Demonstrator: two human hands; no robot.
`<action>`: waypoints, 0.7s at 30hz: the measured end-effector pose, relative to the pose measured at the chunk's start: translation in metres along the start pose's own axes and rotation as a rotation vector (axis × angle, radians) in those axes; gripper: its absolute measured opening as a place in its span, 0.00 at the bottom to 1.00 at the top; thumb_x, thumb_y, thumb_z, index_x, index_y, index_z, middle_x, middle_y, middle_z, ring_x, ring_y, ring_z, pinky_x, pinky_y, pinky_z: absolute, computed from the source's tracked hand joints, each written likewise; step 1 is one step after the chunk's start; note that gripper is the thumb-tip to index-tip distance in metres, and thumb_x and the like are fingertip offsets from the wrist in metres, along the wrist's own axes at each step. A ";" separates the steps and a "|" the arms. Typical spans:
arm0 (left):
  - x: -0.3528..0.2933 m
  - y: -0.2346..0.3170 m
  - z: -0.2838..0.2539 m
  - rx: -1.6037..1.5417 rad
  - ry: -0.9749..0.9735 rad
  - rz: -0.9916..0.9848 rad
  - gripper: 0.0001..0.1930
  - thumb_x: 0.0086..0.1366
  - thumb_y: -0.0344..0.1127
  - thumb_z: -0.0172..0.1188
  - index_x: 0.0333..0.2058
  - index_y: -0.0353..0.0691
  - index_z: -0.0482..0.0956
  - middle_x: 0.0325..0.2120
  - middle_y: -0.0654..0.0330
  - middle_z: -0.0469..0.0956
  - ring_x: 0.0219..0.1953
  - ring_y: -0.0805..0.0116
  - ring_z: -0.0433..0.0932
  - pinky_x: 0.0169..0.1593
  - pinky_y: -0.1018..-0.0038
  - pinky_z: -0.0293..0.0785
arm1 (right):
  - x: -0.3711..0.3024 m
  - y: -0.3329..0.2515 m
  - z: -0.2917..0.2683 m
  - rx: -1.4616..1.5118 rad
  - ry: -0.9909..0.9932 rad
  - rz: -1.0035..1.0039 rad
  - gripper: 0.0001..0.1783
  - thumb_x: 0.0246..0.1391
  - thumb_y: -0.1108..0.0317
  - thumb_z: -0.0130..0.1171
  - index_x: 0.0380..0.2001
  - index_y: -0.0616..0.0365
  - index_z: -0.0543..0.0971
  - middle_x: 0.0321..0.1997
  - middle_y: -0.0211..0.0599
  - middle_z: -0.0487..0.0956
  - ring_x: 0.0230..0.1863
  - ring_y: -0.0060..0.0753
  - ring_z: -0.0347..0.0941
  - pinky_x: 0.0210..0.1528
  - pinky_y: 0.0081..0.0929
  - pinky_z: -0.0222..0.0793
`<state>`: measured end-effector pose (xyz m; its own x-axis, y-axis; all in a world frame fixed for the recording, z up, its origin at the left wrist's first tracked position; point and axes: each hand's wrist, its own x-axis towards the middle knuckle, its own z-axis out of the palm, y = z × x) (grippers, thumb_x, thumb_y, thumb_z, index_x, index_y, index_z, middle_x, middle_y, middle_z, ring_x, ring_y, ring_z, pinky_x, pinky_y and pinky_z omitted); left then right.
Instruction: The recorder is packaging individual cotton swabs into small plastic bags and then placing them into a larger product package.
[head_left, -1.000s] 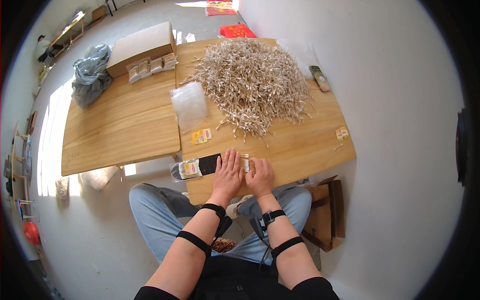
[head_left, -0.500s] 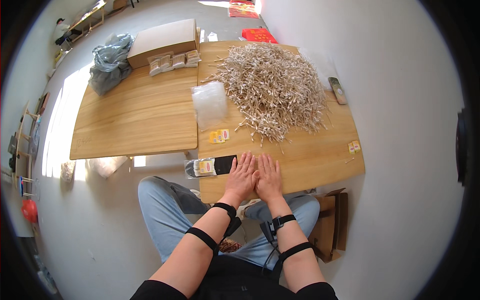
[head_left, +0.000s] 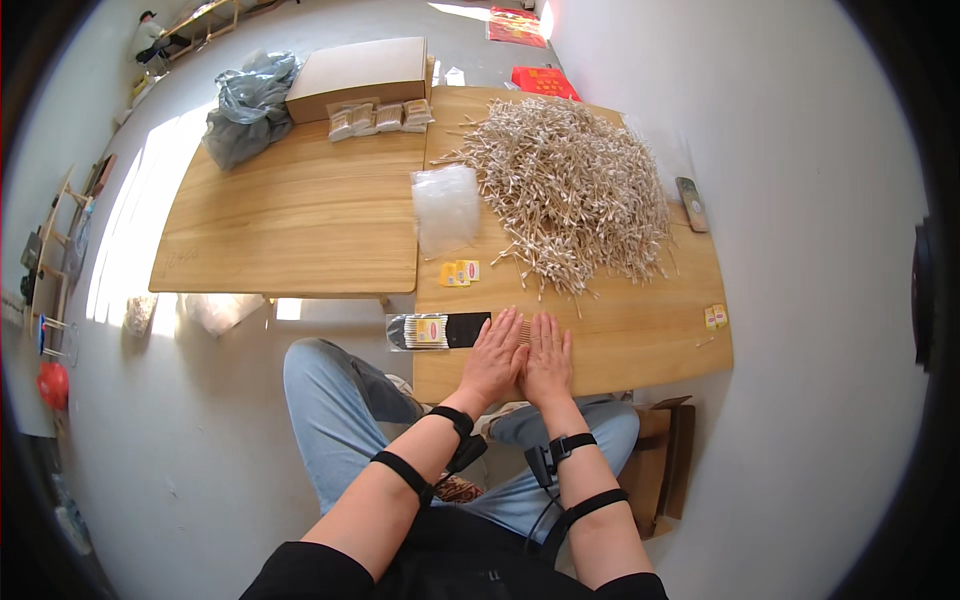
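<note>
My left hand (head_left: 494, 355) lies flat at the table's front edge with fingers stretched out. Beside it, my right hand (head_left: 547, 362) rests flat too, its thumb side close to the left. A small row of cotton swabs (head_left: 526, 332) shows between the two hands; the rest of it is hidden under them. Left of my left hand is a black strip (head_left: 467, 329), its end at the fingers. It adjoins a clear bag of cotton swabs (head_left: 408, 331) with a yellow-and-white card (head_left: 431, 330) on it. Farther off spreads a big heap of loose cotton swabs (head_left: 570, 190).
Clear plastic bags (head_left: 446, 210) and small yellow cards (head_left: 460, 273) lie left of the heap. More cards (head_left: 715, 317) and an oblong dark object (head_left: 691, 204) are at right. On the left table (head_left: 290, 220) stand a cardboard box (head_left: 355, 75), filled packets (head_left: 380, 119) and a grey bag (head_left: 245, 115).
The whole view has shifted slightly, so the tables appear farther right. Both hands stay flat at nearly the same place on the table.
</note>
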<state>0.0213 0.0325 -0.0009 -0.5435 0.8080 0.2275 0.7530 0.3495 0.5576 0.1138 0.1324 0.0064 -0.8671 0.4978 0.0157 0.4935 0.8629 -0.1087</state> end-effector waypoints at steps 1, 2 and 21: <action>-0.005 -0.009 -0.002 -0.180 0.148 0.011 0.26 0.70 0.43 0.48 0.63 0.37 0.64 0.65 0.51 0.61 0.67 0.55 0.58 0.69 0.58 0.51 | 0.001 -0.002 -0.002 0.041 -0.024 0.014 0.36 0.63 0.55 0.41 0.70 0.61 0.52 0.75 0.45 0.50 0.76 0.43 0.42 0.74 0.50 0.32; -0.007 -0.015 -0.009 -0.364 0.292 0.028 0.24 0.69 0.39 0.51 0.61 0.37 0.67 0.62 0.50 0.65 0.65 0.53 0.63 0.67 0.58 0.56 | 0.002 -0.001 -0.003 0.080 -0.050 0.036 0.36 0.63 0.55 0.41 0.70 0.61 0.52 0.75 0.45 0.50 0.76 0.44 0.42 0.74 0.51 0.33; -0.027 -0.136 -0.065 -0.774 0.384 -1.010 0.26 0.68 0.56 0.55 0.27 0.34 0.78 0.17 0.61 0.74 0.21 0.73 0.72 0.28 0.74 0.70 | 0.030 -0.052 -0.001 0.011 -0.042 -0.206 0.35 0.65 0.54 0.41 0.69 0.62 0.54 0.75 0.44 0.52 0.76 0.43 0.43 0.75 0.51 0.33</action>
<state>-0.0905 -0.0674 -0.0313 -0.9015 0.1260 -0.4140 -0.3747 0.2513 0.8924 0.0621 0.1025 0.0133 -0.9517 0.3071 -0.0024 0.3052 0.9449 -0.1187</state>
